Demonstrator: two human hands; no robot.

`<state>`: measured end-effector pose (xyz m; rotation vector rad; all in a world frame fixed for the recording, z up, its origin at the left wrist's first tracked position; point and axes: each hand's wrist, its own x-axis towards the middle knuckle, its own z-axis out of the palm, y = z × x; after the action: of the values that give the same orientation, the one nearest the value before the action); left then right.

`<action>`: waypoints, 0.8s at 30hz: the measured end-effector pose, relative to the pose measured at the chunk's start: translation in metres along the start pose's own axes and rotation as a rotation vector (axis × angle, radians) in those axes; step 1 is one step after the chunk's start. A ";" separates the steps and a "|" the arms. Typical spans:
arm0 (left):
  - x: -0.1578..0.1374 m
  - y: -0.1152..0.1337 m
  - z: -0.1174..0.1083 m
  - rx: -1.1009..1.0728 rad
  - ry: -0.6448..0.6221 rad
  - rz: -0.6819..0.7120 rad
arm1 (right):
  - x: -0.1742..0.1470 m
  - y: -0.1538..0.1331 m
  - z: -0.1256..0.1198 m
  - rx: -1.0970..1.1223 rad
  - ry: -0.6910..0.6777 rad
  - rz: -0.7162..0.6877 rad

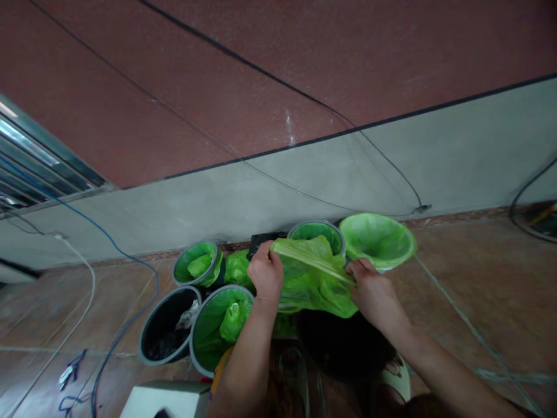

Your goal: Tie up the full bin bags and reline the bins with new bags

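Between my two hands a green plastic trash bag (313, 278) is stretched by its edge. My left hand (266, 271) pinches the left end of that edge, and my right hand (373, 290) grips the right end. Below the bag, close to my feet, stands a dark trash can (343, 348) whose inside looks black. Just behind the bag is a grey-rimmed trash can (317, 225) with a green liner. To its right, another can covered by a light green liner (378, 241) stands against the wall.
At left are a lined can (195, 264), a black can (152, 325) with crumpled material, and a lined can (204, 331) holding a green bundle. A blue cable (130, 255) crosses the tiled floor. A white box (161, 400) sits at the bottom edge.
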<state>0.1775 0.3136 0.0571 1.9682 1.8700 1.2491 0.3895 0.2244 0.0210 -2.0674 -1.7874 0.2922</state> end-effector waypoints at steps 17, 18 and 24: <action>0.022 -0.001 -0.013 -1.359 -0.422 -0.723 | 0.023 0.017 0.005 0.525 -0.117 0.286; 0.023 -0.001 -0.016 -1.370 -0.443 -0.722 | 0.027 0.021 0.005 0.439 -0.050 0.271; 0.024 -0.001 -0.022 -1.369 -0.476 -0.716 | 0.029 0.013 0.016 0.556 -0.110 -0.045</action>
<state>0.1593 0.3260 0.0815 0.6533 0.8170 1.1175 0.3998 0.2536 0.0036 -1.6380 -1.5752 0.8017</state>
